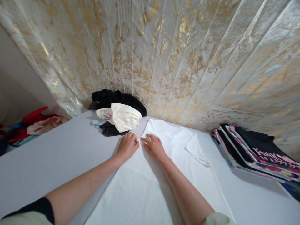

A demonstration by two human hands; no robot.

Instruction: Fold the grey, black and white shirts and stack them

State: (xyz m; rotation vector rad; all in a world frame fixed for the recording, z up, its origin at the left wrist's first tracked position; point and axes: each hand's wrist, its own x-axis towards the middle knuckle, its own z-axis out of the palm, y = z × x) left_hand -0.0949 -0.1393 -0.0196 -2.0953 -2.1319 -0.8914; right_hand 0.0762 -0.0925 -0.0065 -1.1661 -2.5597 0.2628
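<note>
A white T-shirt (140, 187) lies spread over the table, its body toward me and its shoulders at the far side. Its right sleeve (198, 148) lies somewhat skewed, with the hem edge showing. At the shirt's left edge, near the other sleeve, my left hand (128, 144) is closed, thumb and fingers pinching the fabric. My right hand (153, 147) rests just beside it on the shirt, palm down with the fingers apart. The left sleeve is partly hidden by my hands.
A loose heap of black clothes (131, 101) with a cream garment (126, 117) on top sits beyond my left hand. Folded clothes (253, 153) are stacked at the right. More clothes (37, 125) lie past the left table edge (30, 140). A gold-patterned curtain (164, 62) hangs behind.
</note>
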